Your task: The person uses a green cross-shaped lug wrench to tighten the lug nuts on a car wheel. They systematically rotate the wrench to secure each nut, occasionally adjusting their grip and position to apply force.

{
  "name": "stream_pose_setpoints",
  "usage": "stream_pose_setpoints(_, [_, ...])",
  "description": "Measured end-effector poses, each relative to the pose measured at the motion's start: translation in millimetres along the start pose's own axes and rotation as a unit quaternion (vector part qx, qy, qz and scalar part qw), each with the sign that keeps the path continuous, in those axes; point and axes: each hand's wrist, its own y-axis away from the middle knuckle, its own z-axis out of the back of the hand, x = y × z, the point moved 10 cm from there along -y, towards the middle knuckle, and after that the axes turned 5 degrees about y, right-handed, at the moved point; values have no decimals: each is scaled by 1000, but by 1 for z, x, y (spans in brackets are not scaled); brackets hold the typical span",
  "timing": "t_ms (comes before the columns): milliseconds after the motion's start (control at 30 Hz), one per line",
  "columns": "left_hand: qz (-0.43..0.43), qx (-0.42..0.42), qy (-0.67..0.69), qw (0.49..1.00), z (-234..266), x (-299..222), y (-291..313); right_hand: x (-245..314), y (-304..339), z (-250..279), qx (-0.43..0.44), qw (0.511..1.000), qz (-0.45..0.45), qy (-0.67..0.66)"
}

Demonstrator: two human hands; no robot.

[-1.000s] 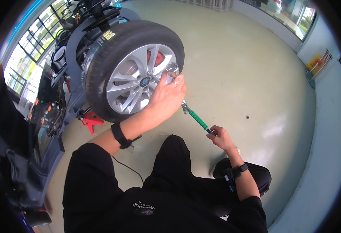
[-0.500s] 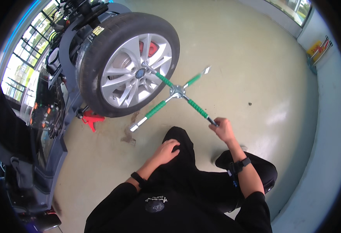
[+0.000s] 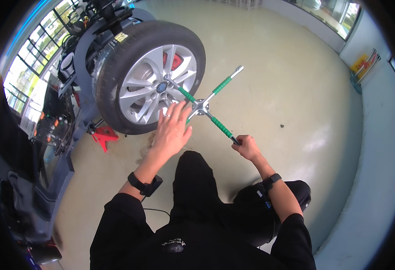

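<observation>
The socket on the four-armed chromed-metal lug wrench with green-wrapped grips [image 3: 200,107] could slip away from the silver multi-spoke alloy wheel in its black tyre [image 3: 139,91] if the bare right hand [image 3: 247,147] let its end sag or pushed it off line, and the metal might then scrape the wheel; a sudden spin of the cross could also rap the bare left hand [image 3: 172,129]; the wrench stands out from the wheel, its upper-left arm reaching in beside the round blue centre cap [image 3: 162,87], its lower-right arm ending in the right hand, which is curled closed around the dark tip; the left hand is spread, fingers stretched, nothing seen in its grasp; it sits just left of and below the cross's centre, covering most of the lower-left arm; whether it touches that arm I cannot tell.
</observation>
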Motion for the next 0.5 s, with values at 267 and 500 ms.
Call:
stream_pose_setpoints(267, [-110, 56, 39, 992, -52, -105, -70, -25, 4, -17, 163, 946, -61, -272])
stream_pose_setpoints(500, [-28, 5, -71, 997, -94, -75, -240, -31, 8, -32, 239, 883, -73, -398])
